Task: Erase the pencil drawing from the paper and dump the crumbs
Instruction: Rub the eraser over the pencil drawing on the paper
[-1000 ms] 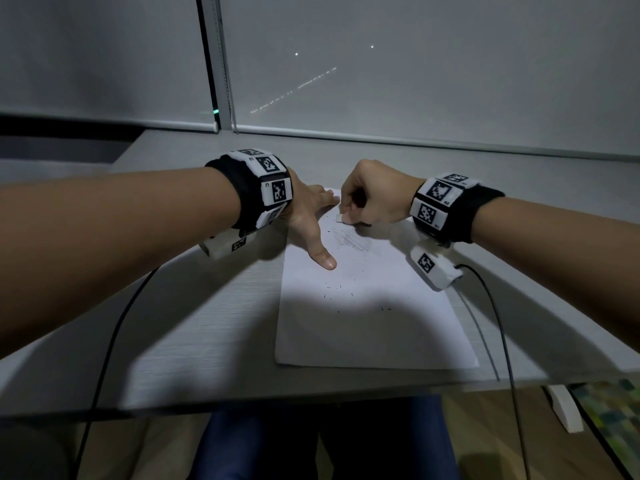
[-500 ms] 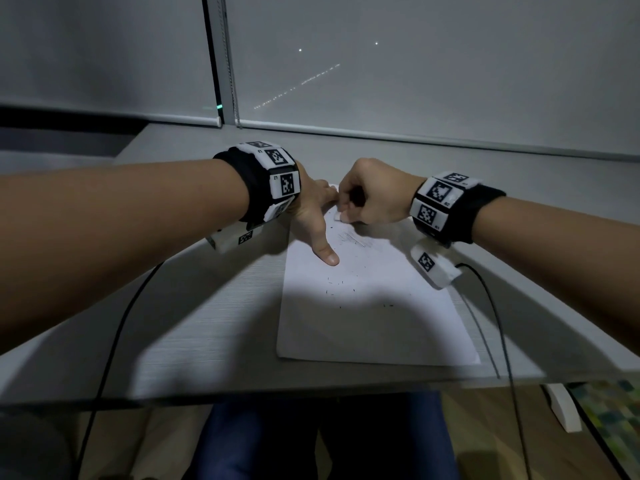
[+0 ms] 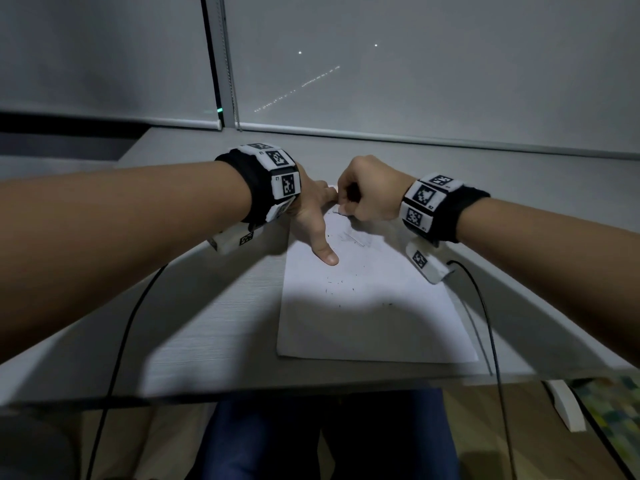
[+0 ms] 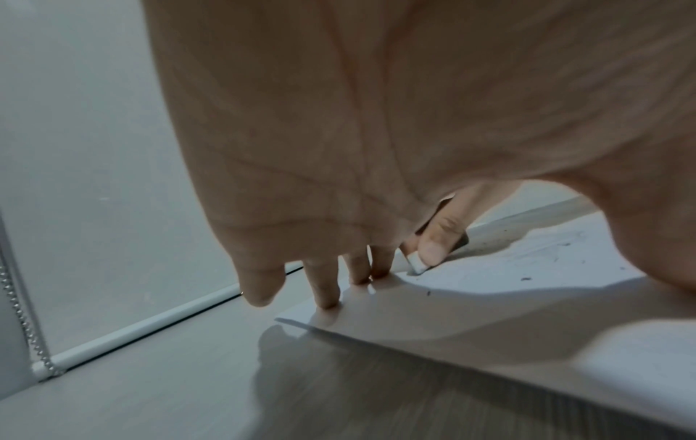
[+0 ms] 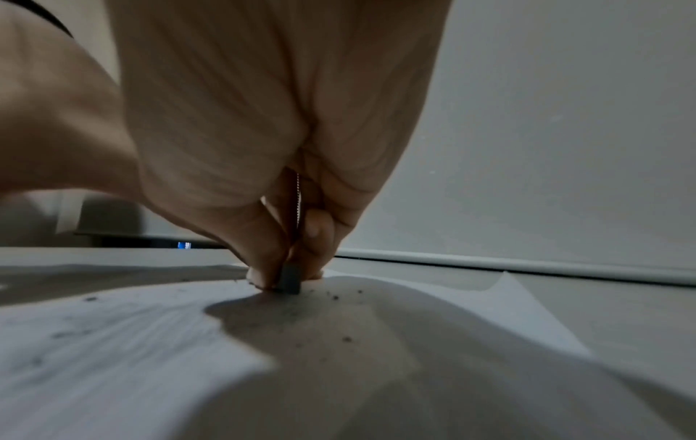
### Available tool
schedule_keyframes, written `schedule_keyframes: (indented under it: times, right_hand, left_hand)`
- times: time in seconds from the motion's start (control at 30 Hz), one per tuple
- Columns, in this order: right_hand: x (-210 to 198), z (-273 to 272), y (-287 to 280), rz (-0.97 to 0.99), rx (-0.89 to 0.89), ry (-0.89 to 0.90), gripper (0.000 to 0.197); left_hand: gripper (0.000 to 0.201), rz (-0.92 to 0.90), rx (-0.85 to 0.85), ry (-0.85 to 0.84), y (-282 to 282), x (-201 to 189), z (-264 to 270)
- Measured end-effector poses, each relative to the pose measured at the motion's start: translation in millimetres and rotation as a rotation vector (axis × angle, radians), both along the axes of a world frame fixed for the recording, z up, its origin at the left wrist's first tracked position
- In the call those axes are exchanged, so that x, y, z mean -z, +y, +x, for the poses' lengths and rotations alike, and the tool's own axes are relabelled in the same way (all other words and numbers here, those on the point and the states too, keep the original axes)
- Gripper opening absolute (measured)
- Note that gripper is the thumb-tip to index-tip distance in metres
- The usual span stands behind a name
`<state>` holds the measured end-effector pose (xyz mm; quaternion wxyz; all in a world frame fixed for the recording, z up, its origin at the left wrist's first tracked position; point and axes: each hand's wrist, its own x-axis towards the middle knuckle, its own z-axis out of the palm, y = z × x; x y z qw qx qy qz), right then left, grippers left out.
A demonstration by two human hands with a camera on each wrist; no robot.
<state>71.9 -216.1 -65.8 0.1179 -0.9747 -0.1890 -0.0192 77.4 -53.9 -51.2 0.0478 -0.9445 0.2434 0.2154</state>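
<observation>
Grey tabletop [image 3: 214, 323] carried the paper [image 3: 374, 327] under both hands: left hand [image 3: 311, 220] pressed flat, right hand [image 3: 367, 195] pinching the eraser [image 4: 416, 263]. Faint lines [image 3: 353, 237] remained beside it; crumbs [image 3: 336, 282] lay undumped.

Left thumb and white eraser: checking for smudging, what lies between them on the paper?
Faint pencil lines on white paper, head view.

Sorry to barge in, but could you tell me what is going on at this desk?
A person is erasing a pencil drawing. The right hand pinches a small eraser against the far end of the paper, while the left hand presses the sheet flat. Faint pencil lines remain, and crumbs lie scattered on the paper.
</observation>
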Motion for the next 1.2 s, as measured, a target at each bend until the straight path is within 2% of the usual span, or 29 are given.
schedule_keyframes:
  times: [0.2, 0.3, 0.37, 0.47, 0.53, 0.7, 0.73, 0.77, 0.9, 0.97, 1.07, 1.2]
  right_hand:
    - [-2.6, -27.6, -2.5, -0.045, -0.133, 0.096, 0.011]
    - [-4.1, -30.4, -8.5, -0.048, -0.142, 0.11, 0.009]
    - [0.1, -23.3, -9.7, -0.021, -0.07, 0.061, 0.011]
    - [9.3, -13.3, -11.8, 0.033, 0.04, 0.007, 0.016]
    - [12.0, -11.1, -13.5, 0.039, 0.089, 0.011, 0.018]
    - [10.4, -6.9, -18.9, 0.013, 0.198, -0.002, 0.017]
    - [10.8, -5.0, -20.2, 0.001, 0.22, -0.005, 0.019]
    - [10.9, -3.8, -20.7, -0.005, 0.235, -0.003, 0.021]
    - [5.9, -3.0, -19.7, 0.019, 0.227, -0.025, 0.018]
    - [-3.1, -4.0, -19.4, 0.07, 0.149, -0.052, 0.014]
    - [-12.5, -9.0, -16.1, 0.059, 0.025, 0.007, 0.007]
    - [-2.8, -8.8, -18.1, 0.022, 0.021, 0.017, 0.006]
  left_hand:
    - [0.118, -0.022, 0.007, 0.016, 0.3, 0.8, 1.8]
    - [0.131, -0.021, 0.01, 0.012, 0.0, 4.6, 7.4]
    - [0.14, -0.036, 0.032, 0.039, 2.3, 5.4, 11.8]
    - [0.165, -0.032, 0.108, 0.015, 11.7, 2.4, 13.8]
    - [0.152, -0.088, 0.125, -0.026, 16.5, -2.5, 12.1]
    - [0.089, -0.233, 0.106, -0.148, 22.5, -16.6, -0.3]
    - [0.082, -0.241, 0.096, -0.172, 22.8, -16.5, -1.6]
    - [0.082, -0.237, 0.081, -0.189, 22.9, -14.1, -3.6]
    - [0.11, -0.238, 0.021, -0.203, 13.0, 1.8, -17.6]
    - [0.114, -0.222, 0.026, -0.228, 8.5, 8.2, -17.0]
    - [0.107, -0.179, 0.037, -0.233, 4.1, 12.6, -12.6]
    - [0.119, -0.151, 0.034, -0.202, 1.2, 14.5, -6.7]
